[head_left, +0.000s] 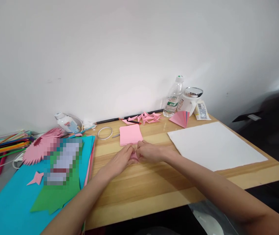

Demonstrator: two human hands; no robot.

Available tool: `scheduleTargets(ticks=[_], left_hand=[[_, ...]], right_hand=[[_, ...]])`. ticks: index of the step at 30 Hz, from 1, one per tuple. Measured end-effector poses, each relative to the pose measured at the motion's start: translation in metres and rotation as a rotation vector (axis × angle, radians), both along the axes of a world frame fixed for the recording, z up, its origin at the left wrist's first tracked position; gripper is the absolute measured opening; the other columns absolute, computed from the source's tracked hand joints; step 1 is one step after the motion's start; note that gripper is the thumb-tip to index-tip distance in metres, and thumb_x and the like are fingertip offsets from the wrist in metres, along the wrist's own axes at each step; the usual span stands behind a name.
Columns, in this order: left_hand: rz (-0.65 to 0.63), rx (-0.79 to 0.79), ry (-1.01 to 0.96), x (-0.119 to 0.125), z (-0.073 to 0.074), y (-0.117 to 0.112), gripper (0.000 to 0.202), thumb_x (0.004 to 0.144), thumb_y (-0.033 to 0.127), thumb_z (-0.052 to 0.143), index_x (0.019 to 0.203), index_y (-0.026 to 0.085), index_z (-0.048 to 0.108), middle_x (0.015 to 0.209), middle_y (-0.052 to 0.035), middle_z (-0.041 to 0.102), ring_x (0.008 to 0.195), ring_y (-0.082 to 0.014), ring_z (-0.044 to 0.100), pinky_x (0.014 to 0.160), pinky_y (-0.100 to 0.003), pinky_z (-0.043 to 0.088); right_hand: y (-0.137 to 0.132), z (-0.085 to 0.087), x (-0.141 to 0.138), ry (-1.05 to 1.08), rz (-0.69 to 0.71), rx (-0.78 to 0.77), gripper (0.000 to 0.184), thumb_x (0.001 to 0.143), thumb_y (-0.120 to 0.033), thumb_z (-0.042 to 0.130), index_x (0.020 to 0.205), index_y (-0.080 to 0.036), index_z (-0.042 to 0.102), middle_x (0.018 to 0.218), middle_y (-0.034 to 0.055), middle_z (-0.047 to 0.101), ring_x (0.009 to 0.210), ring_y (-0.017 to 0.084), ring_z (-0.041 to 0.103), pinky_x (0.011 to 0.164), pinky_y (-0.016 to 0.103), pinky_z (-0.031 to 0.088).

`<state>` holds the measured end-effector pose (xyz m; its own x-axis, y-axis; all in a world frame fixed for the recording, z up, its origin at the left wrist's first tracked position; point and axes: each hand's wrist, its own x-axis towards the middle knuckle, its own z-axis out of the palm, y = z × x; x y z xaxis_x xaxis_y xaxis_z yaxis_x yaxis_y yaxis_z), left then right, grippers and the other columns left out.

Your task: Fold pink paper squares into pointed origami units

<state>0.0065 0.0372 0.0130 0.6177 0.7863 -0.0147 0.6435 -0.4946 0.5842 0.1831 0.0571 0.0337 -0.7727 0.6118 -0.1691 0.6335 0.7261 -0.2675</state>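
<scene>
Both my hands meet at the middle of the wooden table [134, 192]. My left hand [119, 160] and my right hand [149, 152] pinch a small folded pink paper piece [133, 157] between their fingertips, pressing it on the tabletop. Just beyond the fingers lies a stack of pink square paper [130, 134]. Most of the small piece is hidden by my fingers.
Folded pink pieces [146, 118] lie at the back by a black pencil. A tape roll [104, 133], water bottle [173, 97], white mug [189, 99] and pink fan [180, 118] stand behind. A white sheet [215, 145] lies right; blue paper [12, 202], green paper [56, 195] and sticks left.
</scene>
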Motion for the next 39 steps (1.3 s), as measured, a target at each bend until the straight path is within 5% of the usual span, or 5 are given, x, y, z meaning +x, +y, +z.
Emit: scheduleTargets(ticks=[8, 15, 28, 35, 39], left_hand=[[-0.007, -0.025, -0.043, -0.001, -0.004, 0.000, 0.012, 0.082, 0.028, 0.054, 0.086, 0.021, 0.045, 0.093, -0.0025, 0.051, 0.085, -0.0195, 0.050, 0.076, -0.033, 0.042], [-0.045, -0.038, -0.024, 0.001, -0.006, 0.001, 0.006, 0.084, 0.025, 0.049, 0.079, 0.020, 0.049, 0.092, -0.0023, 0.047, 0.084, -0.0177, 0.047, 0.078, -0.031, 0.041], [-0.067, -0.034, 0.013, 0.004, 0.006, 0.001, 0.011, 0.082, 0.020, 0.049, 0.072, 0.019, 0.043, 0.089, -0.0008, 0.044, 0.078, -0.0149, 0.044, 0.071, -0.027, 0.037], [-0.062, -0.035, 0.054, 0.006, 0.004, 0.004, 0.014, 0.082, 0.027, 0.051, 0.072, 0.019, 0.045, 0.086, -0.0003, 0.044, 0.074, -0.0149, 0.043, 0.065, -0.027, 0.037], [-0.055, 0.056, 0.097, 0.008, -0.003, 0.005, 0.015, 0.085, 0.027, 0.047, 0.072, 0.019, 0.046, 0.086, -0.0013, 0.044, 0.076, -0.0161, 0.044, 0.065, -0.027, 0.036]], right_hand=[[-0.031, -0.020, -0.006, 0.072, -0.171, 0.229, 0.026, 0.091, -0.025, 0.038, 0.093, -0.008, 0.058, 0.094, 0.0160, 0.055, 0.089, 0.025, 0.045, 0.081, 0.037, 0.037], [-0.042, -0.044, -0.007, 0.082, -0.309, 0.338, 0.017, 0.086, -0.018, 0.042, 0.096, -0.014, 0.055, 0.094, 0.0117, 0.053, 0.089, 0.025, 0.044, 0.078, 0.038, 0.036], [-0.043, -0.033, 0.034, -0.024, -0.497, 0.301, 0.018, 0.084, -0.012, 0.042, 0.088, -0.012, 0.059, 0.096, 0.0144, 0.053, 0.091, 0.026, 0.047, 0.077, 0.037, 0.040], [-0.061, -0.033, 0.028, 0.343, -0.241, 0.204, 0.028, 0.085, -0.004, 0.036, 0.102, -0.015, 0.055, 0.103, 0.0099, 0.052, 0.090, 0.017, 0.051, 0.077, 0.027, 0.045], [-0.065, -0.043, 0.022, 0.334, -0.192, 0.230, 0.021, 0.087, -0.007, 0.042, 0.097, -0.014, 0.058, 0.096, 0.0094, 0.055, 0.091, 0.019, 0.051, 0.079, 0.030, 0.045]])
